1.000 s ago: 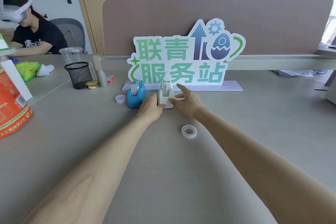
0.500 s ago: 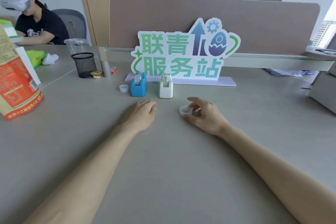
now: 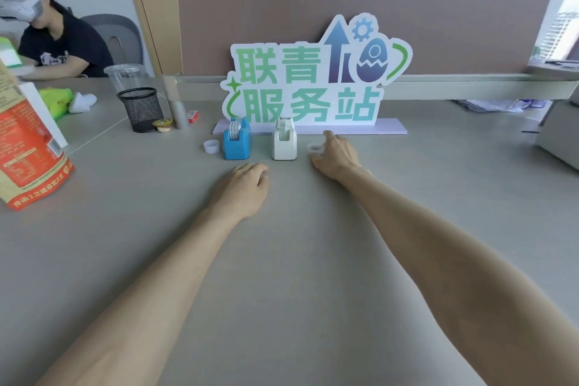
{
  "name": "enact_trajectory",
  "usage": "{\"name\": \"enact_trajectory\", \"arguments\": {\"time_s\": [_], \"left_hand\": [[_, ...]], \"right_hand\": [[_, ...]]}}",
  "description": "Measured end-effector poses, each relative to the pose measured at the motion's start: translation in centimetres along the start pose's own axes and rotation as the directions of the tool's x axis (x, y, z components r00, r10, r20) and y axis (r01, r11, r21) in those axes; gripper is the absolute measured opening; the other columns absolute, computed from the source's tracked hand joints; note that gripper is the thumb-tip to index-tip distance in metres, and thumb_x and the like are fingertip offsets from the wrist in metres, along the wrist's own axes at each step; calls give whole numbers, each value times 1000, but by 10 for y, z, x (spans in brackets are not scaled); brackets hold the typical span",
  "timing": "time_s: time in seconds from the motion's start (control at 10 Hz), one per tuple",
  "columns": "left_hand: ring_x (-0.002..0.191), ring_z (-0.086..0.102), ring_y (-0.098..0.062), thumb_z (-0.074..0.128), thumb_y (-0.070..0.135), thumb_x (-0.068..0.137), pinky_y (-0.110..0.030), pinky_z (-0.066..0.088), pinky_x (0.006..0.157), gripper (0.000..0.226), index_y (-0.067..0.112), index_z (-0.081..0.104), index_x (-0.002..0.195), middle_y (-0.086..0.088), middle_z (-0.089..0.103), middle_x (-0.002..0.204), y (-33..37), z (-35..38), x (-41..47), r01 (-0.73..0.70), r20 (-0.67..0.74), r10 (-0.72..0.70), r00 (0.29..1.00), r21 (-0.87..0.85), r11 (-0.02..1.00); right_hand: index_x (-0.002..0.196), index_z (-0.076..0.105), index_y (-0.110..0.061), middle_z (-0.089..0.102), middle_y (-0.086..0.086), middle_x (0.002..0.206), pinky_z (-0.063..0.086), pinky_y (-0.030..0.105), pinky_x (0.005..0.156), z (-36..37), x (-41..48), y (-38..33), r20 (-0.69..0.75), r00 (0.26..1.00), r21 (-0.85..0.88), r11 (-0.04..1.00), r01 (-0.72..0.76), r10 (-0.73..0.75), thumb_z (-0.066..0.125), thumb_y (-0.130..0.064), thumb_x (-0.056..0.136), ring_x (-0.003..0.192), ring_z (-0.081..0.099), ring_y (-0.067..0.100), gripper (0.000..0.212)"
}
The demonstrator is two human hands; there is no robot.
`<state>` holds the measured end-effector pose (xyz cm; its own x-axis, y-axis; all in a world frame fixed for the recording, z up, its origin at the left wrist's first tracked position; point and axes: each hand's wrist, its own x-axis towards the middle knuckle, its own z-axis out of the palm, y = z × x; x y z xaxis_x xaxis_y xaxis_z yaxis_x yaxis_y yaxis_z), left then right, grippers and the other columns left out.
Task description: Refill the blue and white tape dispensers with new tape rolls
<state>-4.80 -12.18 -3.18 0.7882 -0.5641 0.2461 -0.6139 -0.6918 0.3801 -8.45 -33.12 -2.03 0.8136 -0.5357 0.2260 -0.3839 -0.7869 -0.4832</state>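
Note:
The blue tape dispenser [image 3: 237, 143] and the white tape dispenser [image 3: 284, 144] stand side by side before the sign, each with a roll in it. My right hand [image 3: 337, 155] lies just right of the white dispenser, thumb and index finger around a small translucent tape ring [image 3: 313, 148] that sits on the table. My left hand [image 3: 248, 185] rests palm down on the table in front of the two dispensers, holding nothing. A second small white ring [image 3: 211, 146] lies left of the blue dispenser.
A green-lettered sign [image 3: 313, 84] on a white base stands behind the dispensers. At the left are a black mesh cup [image 3: 141, 110], a small yellow tub [image 3: 163, 126], a grey tube [image 3: 178, 111] and an orange bag [image 3: 26, 147]. A seated person [image 3: 53, 41] wears a headset.
My hands left the white dispenser. My right hand took the ring from the table's middle and carried it forward to beside the white dispenser. My left hand drew back and rests on the table.

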Motion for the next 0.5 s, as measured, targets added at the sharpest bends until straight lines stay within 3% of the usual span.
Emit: {"name": "enact_trajectory", "arguments": {"time_s": [0.1,0.2,0.3,0.4,0.5], "left_hand": [[130,43,-19,33,21,98,-30,35,104,38,18,52,132,2,50,142,2,-2,-3,2,4,-2,1000,6,1000],[134,39,-18,33,21,98,-29,31,109,40,17,49,135,1,45,147,2,0,-12,-25,0,25,1000,16,1000],[139,33,-16,33,21,99,-27,24,113,42,18,46,139,2,40,151,1,-1,-29,-61,10,61,998,33,998],[142,29,-16,34,20,100,-25,19,114,42,20,45,140,0,36,154,-3,-3,-42,-94,44,94,995,0,996],[143,29,-16,35,21,100,-25,18,115,42,20,45,140,0,35,154,-1,-7,-45,-100,25,100,995,-21,995]], "right_hand": [[129,44,-8,53,19,127,42,43,95,-5,-25,3,-13,999,-21,998,51,-51,57,-32,87,119,47,39,51],[135,46,-15,54,17,125,42,44,99,-8,-65,6,-13,979,-66,978,200,-201,59,-33,89,121,47,37,50],[112,63,-15,61,11,115,45,44,95,-11,-100,0,32,964,-158,951,266,-264,50,-40,93,113,52,35,34],[99,64,-15,61,7,112,47,42,91,-12,-126,-8,69,958,-154,946,285,-278,46,-40,95,108,53,32,31],[102,66,-20,63,0,113,48,37,88,-29,-160,-5,49,944,-58,943,329,-326,51,-38,94,109,55,28,24]]}}
